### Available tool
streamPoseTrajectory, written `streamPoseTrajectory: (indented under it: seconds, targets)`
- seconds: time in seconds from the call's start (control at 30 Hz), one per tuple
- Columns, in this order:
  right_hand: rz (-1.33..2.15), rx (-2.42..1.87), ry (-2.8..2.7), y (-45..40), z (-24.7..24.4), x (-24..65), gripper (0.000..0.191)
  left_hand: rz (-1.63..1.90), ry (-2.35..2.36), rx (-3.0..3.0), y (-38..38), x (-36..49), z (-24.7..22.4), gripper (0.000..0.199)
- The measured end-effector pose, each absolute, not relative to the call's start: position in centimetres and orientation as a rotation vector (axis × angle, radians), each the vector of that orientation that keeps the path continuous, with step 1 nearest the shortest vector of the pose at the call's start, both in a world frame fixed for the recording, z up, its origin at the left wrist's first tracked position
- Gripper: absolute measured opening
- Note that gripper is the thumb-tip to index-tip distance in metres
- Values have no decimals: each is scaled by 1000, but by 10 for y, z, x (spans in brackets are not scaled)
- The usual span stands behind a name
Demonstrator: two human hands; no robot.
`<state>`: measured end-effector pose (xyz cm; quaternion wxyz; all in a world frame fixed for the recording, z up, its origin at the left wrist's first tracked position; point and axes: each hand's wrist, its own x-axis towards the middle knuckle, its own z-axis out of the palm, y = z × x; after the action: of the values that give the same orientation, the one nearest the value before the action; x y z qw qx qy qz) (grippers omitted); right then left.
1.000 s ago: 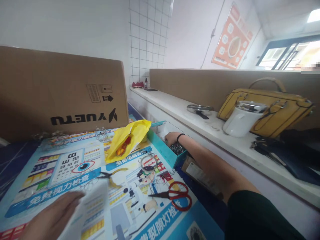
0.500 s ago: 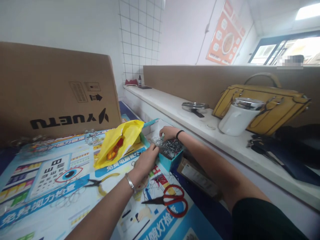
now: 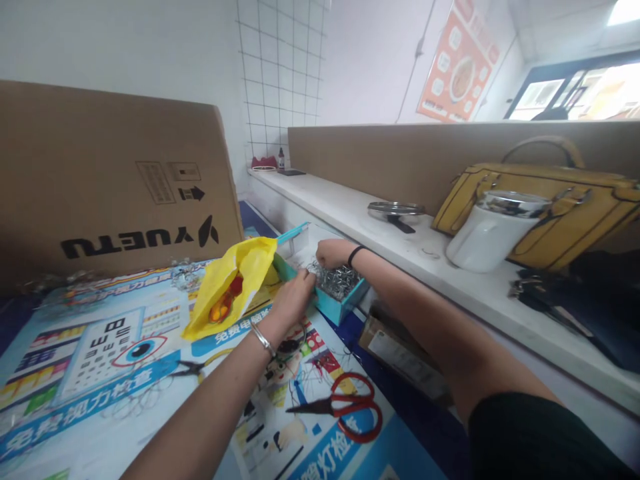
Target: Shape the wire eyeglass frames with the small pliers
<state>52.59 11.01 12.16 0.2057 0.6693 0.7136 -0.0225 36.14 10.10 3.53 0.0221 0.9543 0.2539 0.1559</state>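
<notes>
A teal cardboard box (image 3: 336, 308) with a white inside stands at the table's right side, against the counter. Inside it lies a tangled heap of thin silvery wire pieces (image 3: 341, 281). My left hand (image 3: 296, 295) grips the box's near left edge with bent fingers. Over the heap, inside the box, my right hand (image 3: 334, 253) is closed; its fingertips are turned away, so what they pinch cannot be made out. Left of the box lies a yellow plastic bag (image 3: 240, 267) with a small red and orange item (image 3: 227, 301) at its mouth.
Red-handled scissors (image 3: 353, 407) and yellow-handled pliers (image 3: 193, 367), partly behind my left forearm, lie on the printed sheet. A carton (image 3: 115, 180) stands at the back left. The counter (image 3: 325, 190) holds a pot lid (image 3: 395, 212), a white mug (image 3: 493, 233) and a yellow handbag (image 3: 465, 190).
The box has shifted a little away from me, with my left hand at its edge. My right hand has curled tighter over the heap. The yellow bag has moved slightly left.
</notes>
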Motion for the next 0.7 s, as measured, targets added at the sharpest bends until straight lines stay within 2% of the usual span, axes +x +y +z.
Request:
streamPoseTrajectory:
  seconds: [0.23, 0.3, 0.43, 0.6, 0.7]
  targets:
    - [-300, 1781, 1843, 109, 97, 534, 28, 506, 653, 2883, 74, 358, 28, 25]
    - [-263, 1836, 1812, 111, 90, 534, 26, 504, 606, 2850, 72, 358, 29, 33]
    - [-33, 1975, 1796, 108, 76, 528, 35, 490, 576, 2793, 73, 339, 30, 60]
    - [177, 2002, 1841, 108, 64, 520, 25, 455, 648, 2722, 76, 247, 33, 50]
    - [170, 2001, 1864, 118, 68, 520, 33, 489, 821, 2688, 75, 169, 29, 38]
